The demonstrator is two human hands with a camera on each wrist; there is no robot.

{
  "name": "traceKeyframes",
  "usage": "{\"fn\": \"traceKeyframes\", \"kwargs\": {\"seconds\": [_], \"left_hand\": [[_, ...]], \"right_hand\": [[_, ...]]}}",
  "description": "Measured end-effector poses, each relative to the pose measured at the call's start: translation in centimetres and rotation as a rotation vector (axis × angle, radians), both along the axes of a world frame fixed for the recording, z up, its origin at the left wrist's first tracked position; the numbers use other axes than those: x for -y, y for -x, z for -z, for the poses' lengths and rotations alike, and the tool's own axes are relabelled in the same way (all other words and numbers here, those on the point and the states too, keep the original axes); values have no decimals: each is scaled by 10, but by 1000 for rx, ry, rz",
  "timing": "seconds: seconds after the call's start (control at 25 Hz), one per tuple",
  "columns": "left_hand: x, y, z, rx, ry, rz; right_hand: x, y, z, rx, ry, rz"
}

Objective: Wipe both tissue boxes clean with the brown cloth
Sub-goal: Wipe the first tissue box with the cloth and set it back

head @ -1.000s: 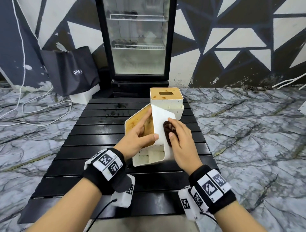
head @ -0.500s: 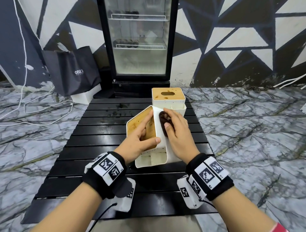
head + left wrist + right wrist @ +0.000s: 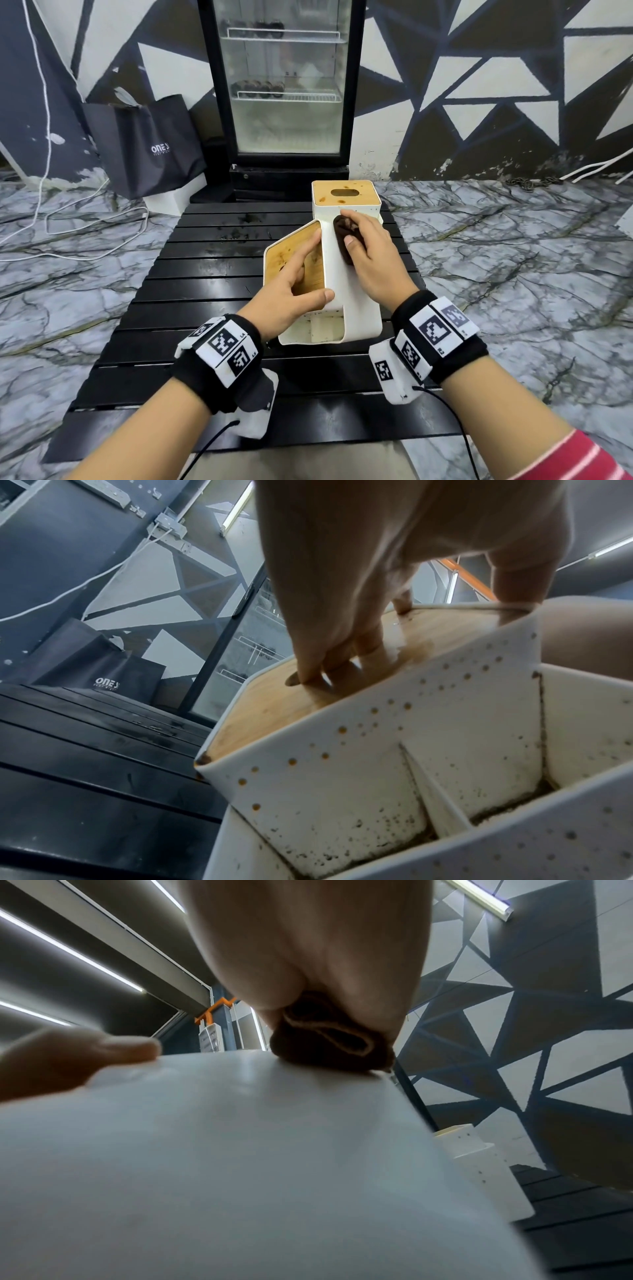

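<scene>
A white tissue box (image 3: 356,305) with a wooden lid lies tipped on its side over the black slatted table (image 3: 191,281), lid facing left. My left hand (image 3: 294,284) grips it, fingers across the lid (image 3: 294,696) and thumb on the white upper face. My right hand (image 3: 366,257) presses a wadded brown cloth (image 3: 342,233) against that white face near its far end; the cloth (image 3: 329,1045) bulges under the palm in the right wrist view. Brown specks dot the box's compartment end (image 3: 394,750). The second tissue box (image 3: 346,200) stands upright just behind, lid stained.
A glass-door fridge (image 3: 284,89) stands behind the table against the painted wall. A dark paper bag (image 3: 147,144) sits left of it on the marble floor, with white cables (image 3: 51,219) trailing nearby. Wet smudges mark the far table slats (image 3: 239,236).
My right hand has slid the brown cloth along the box's white face, away from me toward its far end. The left hand keeps its grip on the tipped box.
</scene>
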State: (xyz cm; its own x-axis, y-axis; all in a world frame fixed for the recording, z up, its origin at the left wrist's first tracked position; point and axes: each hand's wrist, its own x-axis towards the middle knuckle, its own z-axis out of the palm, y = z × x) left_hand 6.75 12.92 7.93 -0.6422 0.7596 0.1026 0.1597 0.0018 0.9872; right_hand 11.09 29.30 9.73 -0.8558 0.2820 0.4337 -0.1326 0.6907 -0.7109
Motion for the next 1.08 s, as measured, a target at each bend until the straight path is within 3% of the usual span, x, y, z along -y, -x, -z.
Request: {"fn": "traceKeyframes", "kwargs": {"seconds": [0.48,0.72,0.88,1.08], "left_hand": [[20,-7,-6,-183,164,-125],[24,-9,-14,-132,159,-200],[26,-18,-11,-168,184,-184],[25,-22,11,-222,230,-159]], "right_hand": [[-9,-27,3,27,34,-9],[4,-47,1,-16,42,-50],[3,-51,6,-76,153,-16],[2,-58,20,39,144,-11]]}}
